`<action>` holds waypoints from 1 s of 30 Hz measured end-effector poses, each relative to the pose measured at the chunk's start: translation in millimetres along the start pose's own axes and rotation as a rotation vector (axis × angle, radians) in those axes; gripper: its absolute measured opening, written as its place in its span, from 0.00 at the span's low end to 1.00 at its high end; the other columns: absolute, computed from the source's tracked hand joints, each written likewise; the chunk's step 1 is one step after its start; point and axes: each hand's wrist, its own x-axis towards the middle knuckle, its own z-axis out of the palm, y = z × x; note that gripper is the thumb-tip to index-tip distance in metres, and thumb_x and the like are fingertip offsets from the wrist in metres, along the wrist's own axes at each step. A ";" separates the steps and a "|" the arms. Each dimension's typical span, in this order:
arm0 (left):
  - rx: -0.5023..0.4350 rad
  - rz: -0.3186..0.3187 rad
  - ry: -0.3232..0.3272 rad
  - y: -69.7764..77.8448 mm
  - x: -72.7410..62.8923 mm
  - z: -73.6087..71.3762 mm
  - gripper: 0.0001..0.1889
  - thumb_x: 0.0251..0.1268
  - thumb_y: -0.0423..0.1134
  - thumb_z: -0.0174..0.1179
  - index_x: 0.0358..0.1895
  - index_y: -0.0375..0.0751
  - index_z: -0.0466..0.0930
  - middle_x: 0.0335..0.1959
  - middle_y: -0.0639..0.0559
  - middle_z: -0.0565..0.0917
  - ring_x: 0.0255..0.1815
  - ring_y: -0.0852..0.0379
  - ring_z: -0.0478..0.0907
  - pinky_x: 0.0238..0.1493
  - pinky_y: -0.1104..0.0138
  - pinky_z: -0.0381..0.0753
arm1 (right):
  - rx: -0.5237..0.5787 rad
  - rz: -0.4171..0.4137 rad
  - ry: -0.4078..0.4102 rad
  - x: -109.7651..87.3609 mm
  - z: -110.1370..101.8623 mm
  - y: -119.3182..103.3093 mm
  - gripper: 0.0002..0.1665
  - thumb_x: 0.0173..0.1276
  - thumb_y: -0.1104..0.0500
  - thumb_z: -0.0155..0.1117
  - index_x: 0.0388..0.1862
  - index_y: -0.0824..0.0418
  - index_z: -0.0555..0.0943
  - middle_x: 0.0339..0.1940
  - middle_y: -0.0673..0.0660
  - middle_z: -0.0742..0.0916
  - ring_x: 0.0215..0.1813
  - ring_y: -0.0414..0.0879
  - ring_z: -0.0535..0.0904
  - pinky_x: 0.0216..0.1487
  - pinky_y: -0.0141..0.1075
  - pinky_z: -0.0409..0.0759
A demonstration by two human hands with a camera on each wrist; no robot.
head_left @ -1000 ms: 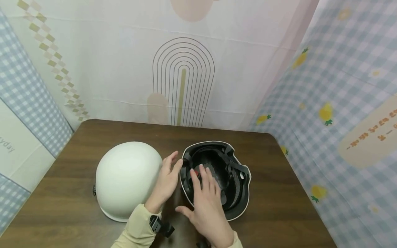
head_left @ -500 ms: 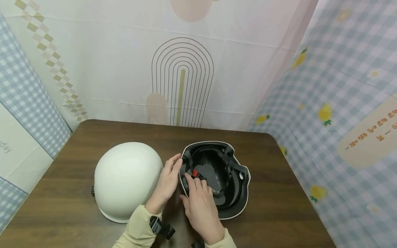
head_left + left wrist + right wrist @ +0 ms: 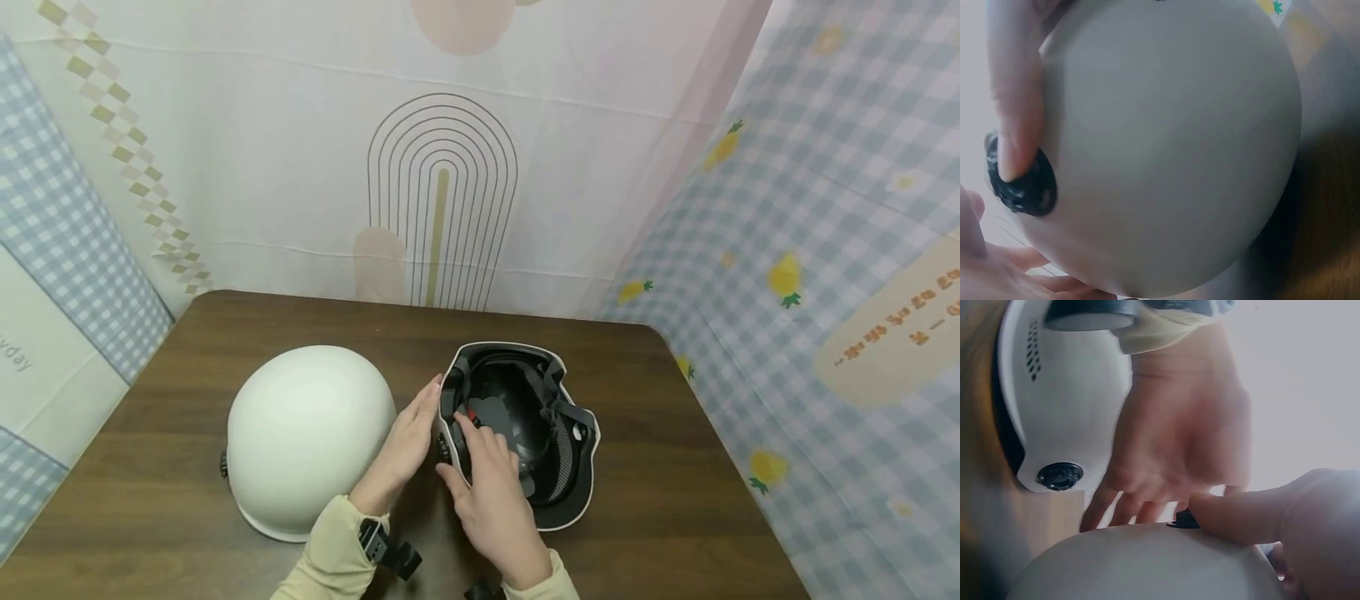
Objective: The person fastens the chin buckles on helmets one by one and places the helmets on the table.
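Observation:
An upturned white helmet (image 3: 579,487) with black lining and straps lies at the right in the head view. My right hand (image 3: 497,500) grips its near left rim, fingers inside the bowl. The thumb presses a round black knob (image 3: 1038,194) on the outer shell, clear in the left wrist view. My left hand (image 3: 405,446) rests against the far left side of this helmet, its fingers nearly straight. Something red (image 3: 471,414) shows inside, partly hidden by my right fingers.
Left of my left hand, a second white helmet (image 3: 307,442) sits dome up, with a similar black knob (image 3: 1060,476) on its side. Both stand on a brown wooden table (image 3: 660,517). Printed curtains (image 3: 300,167) hang behind it and at both sides.
My right hand has come down from above the upturned helmet onto its rim, fingers now curled inside. The helmet has tilted slightly, raising its left side. My left hand has barely moved.

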 end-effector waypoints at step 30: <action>-0.010 -0.085 -0.023 -7.3 12.5 4.3 0.38 0.73 0.65 0.41 0.78 0.49 0.50 0.77 0.46 0.54 0.77 0.46 0.47 0.72 0.45 0.43 | 0.530 0.249 0.017 15.9 -51.6 19.1 0.35 0.62 0.46 0.71 0.67 0.53 0.74 0.58 0.52 0.82 0.58 0.44 0.78 0.57 0.46 0.74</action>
